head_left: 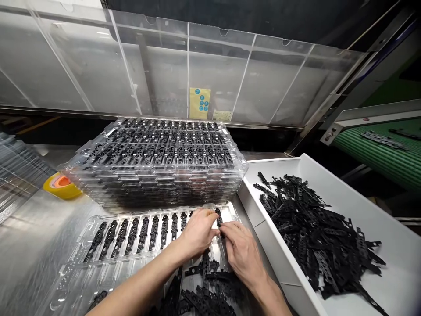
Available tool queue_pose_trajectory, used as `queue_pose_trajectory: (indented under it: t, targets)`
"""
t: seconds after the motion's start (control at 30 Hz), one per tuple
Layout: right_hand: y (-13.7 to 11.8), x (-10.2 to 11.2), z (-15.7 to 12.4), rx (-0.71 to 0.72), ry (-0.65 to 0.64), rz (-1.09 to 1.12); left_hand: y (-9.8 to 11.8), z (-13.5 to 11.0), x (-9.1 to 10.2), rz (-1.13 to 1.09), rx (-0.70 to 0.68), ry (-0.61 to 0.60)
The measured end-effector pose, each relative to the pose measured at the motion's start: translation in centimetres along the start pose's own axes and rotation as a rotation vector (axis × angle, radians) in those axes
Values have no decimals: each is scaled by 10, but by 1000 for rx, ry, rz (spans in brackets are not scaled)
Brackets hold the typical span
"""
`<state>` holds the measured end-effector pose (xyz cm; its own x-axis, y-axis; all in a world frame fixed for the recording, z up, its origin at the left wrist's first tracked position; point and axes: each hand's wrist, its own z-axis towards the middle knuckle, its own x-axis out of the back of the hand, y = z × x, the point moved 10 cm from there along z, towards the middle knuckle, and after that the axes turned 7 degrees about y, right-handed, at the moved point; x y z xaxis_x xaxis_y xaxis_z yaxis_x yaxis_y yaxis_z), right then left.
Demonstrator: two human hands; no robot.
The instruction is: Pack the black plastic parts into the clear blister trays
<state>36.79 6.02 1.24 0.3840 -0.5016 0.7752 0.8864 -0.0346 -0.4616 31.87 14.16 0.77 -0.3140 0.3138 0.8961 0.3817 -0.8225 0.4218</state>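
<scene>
At the right end of the near clear plastic tray [82, 239], a slim black perforated plastic part [219, 213] stands between my two hands. My left hand [198, 232] has its thumb and fingers closed at the part's left side. From the right, my right hand [242, 251] pinches its lower end with curled fingertips. Similar black parts [143, 235] lie side by side in the slots of the tray's back row. Below my hands, a loose heap of black parts [207, 300] covers the tray's front right area. My left hand hides some slots.
Behind the tray rises a stack of filled clear trays [161, 175]. A white bin [279, 250] with many loose black parts stands at right. Yellow tape [62, 186] and more clear trays [19, 171] are at left. A green conveyor [381, 149] runs at far right.
</scene>
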Motion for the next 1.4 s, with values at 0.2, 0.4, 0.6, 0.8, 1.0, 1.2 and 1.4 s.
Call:
queue_pose_trajectory:
  t: [0.2,0.4,0.6,0.8,1.0,1.2,1.4]
  targets:
    - [3,8,-10,-25,27,-16,-7,-1,1,9,-94,-76]
    - [-1,21,-32,-53,72,-36,-3,2,0,150,-51,12]
    - [-8,30,-69,26,55,-149,7,2,-6,262,-26,74]
    - [-3,17,-79,-112,-88,-121,13,2,-3,281,-6,108]
    - [10,35,-71,-445,43,201,30,-26,12,-267,18,-86]
    - [23,22,-74,-639,-12,444,44,-59,-7,-1058,242,-413]
    - [9,39,-57,-501,8,446,25,-70,-10,-906,314,-276]
